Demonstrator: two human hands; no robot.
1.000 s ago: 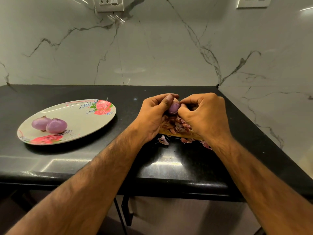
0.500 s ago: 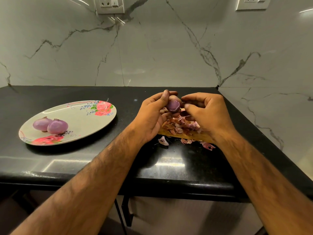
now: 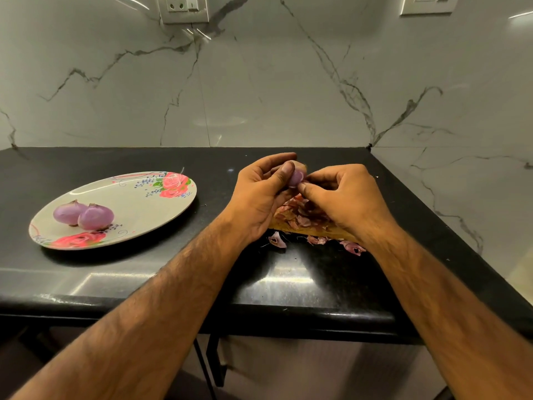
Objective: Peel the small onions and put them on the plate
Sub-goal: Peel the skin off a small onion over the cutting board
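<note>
Here, seen from the person's own head looking down, two bare forearms reach from the bottom corners toward the middle of a glossy black countertop (image 3: 115,284). Just right of centre, the hands meet over the counter. The left hand (image 3: 259,194) grips a small onion (image 3: 296,178), purple and partly bare, with the thumb lying across its front and the fingers curled behind it. The right hand (image 3: 343,197), at three o'clock from the onion, has its fingers curled inward, and its thumb and forefinger tips close narrowly on the onion's lower right edge. It cannot be told whether they pinch loose skin or the bulb itself.

Directly below the hands, at six o'clock from the held onion, a heap of reddish-pink onion peels (image 3: 302,212) lies on a flat tan board (image 3: 317,230), much of it hidden by the right wrist. A few loose peel scraps (image 3: 277,240) lie on the black counter just beside the board's near edge.

Toward nine o'clock from the hands, well apart from them, sits an oval cream plate (image 3: 138,197) painted with pink roses at its one o'clock and seven o'clock rims. Two peeled onions (image 3: 95,216), smooth and pale purple, rest touching each other on the plate's left half, around its eight o'clock side.

Behind the counter, across the whole twelve o'clock span, rises a white marble wall (image 3: 259,82) with grey veins. A wall socket plate (image 3: 184,8) sits at eleven o'clock, a second one (image 3: 427,4) at one o'clock, both cut off by the top edge.
</note>
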